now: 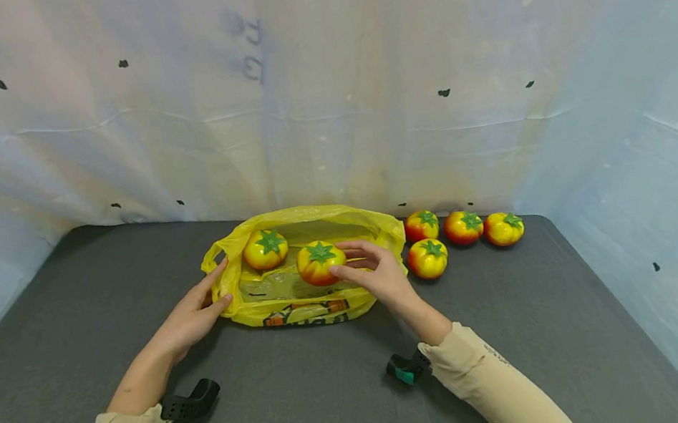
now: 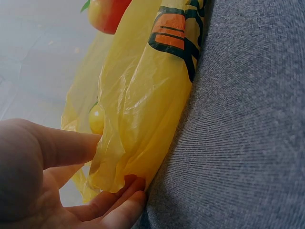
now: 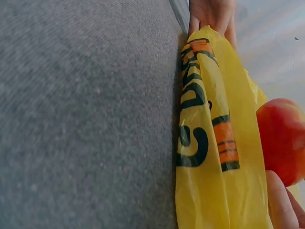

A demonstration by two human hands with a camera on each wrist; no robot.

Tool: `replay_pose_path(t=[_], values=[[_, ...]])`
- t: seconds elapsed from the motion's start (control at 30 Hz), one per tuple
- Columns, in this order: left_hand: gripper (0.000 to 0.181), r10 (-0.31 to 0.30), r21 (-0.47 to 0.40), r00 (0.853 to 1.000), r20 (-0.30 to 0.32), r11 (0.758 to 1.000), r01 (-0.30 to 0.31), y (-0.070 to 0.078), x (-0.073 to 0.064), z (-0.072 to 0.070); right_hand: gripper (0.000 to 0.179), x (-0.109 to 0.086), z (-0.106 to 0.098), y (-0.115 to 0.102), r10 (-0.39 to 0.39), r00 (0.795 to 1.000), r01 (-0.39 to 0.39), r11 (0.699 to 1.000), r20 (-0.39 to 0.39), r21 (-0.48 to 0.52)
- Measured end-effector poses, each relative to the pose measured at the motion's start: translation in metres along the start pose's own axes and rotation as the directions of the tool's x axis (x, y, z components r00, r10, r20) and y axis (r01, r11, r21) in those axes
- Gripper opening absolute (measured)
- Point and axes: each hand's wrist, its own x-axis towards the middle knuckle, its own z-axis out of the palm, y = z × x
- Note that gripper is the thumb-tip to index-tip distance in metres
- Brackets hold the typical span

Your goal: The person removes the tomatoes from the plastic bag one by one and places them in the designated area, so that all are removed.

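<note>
A yellow plastic bag (image 1: 361,301) with dark and orange print lies on the dark tabletop, its mouth spread wide. My left hand (image 1: 194,315) holds the bag's left edge, thumb and fingers on either side of the film in the left wrist view. Over the mouth, my right hand (image 1: 381,276) grips a red-and-yellow tomato (image 1: 319,263) with a green star-shaped top. Its red underside (image 3: 282,143) shows above the bag's edge in the right wrist view. Another tomato (image 1: 265,249) sits inside the bag at the left.
Several more tomatoes (image 1: 427,259) stand in a cluster just right of the bag, near the table's back edge. A pale hanging sheet (image 1: 329,97) with dark spots closes off the back and sides. The dark tabletop (image 1: 314,403) extends in front of the bag.
</note>
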Motion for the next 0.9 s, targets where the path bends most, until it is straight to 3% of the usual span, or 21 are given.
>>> replay_pose_path(t=[0.2,0.53,0.9], values=[[0.068,-0.003,0.004,1.0,0.002,1.0,0.003,-0.001,0.001,0.0,0.046,-0.001,-0.008,0.0,0.035,0.999,-0.035,0.999,-0.002,-0.012],[0.067,-0.006,0.004,1.0,0.0,1.0,0.006,-0.003,0.002,0.0,0.043,-0.008,-0.022,-0.002,-0.023,0.997,0.017,0.997,-0.069,-0.079],[0.068,-0.009,0.0,1.0,0.011,1.0,0.009,-0.002,0.001,-0.001,0.044,-0.013,-0.042,-0.002,-0.018,0.996,0.013,0.998,-0.09,-0.054]])
